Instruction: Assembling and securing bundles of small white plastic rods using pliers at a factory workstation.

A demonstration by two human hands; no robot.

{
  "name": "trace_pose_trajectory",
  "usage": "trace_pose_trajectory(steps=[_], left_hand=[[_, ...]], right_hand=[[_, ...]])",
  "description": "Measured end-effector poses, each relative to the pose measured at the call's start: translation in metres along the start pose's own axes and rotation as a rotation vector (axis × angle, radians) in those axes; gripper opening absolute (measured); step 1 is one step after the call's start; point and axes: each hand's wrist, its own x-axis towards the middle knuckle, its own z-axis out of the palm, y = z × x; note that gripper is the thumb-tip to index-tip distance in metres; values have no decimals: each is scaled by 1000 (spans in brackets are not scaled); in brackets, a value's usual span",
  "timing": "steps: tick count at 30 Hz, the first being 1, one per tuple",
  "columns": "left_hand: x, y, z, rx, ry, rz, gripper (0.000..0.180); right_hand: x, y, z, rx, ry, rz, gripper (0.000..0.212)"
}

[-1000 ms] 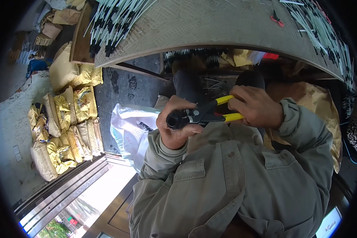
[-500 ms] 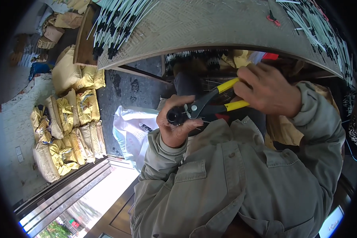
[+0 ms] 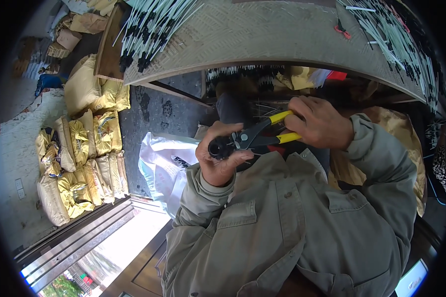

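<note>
My left hand [image 3: 212, 169] is closed around a short black tubular part [image 3: 220, 147], its round open end facing up. From the right, the head of a pair of pliers [image 3: 254, 135], dark metal with yellow grips, meets the part beside my left fingers. My right hand [image 3: 324, 123] grips the yellow handles, which stand somewhat apart. A few thin pale strands poke out near my left fingertips. The jaws' exact bite is hidden by the part and the fingers.
Ahead is a workbench [image 3: 262, 37] carrying bundles of pale sticks with black pieces [image 3: 153, 29] and small red-handled scissors [image 3: 341, 31]. Filled sacks [image 3: 82, 168] are stacked at left. A white plastic bag [image 3: 166, 166] lies beside my left arm, brown paper [image 3: 389, 133] at right.
My right hand has come left, toward my left hand, and the plier handles have drawn closer together. My left hand still holds the black part in nearly the same spot.
</note>
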Motion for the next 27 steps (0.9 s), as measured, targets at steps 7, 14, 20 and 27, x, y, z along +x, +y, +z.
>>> trace_pose_trajectory(steps=[7,14,20,27], left_hand=[[3,-1,-8,-213,-186,-66,52],[-1,-7,-11,-263,-191,-67,51],[-4,-14,-12,-172,-105,-3,53],[-5,-11,-3,-155,-15,-36,56]], right_hand=[[21,19,-57,786,-406,109,21],[34,15,-69,1003,-663,277,28],[24,-3,-49,838,-612,265,26],[-5,-41,27,916,-62,269,26]])
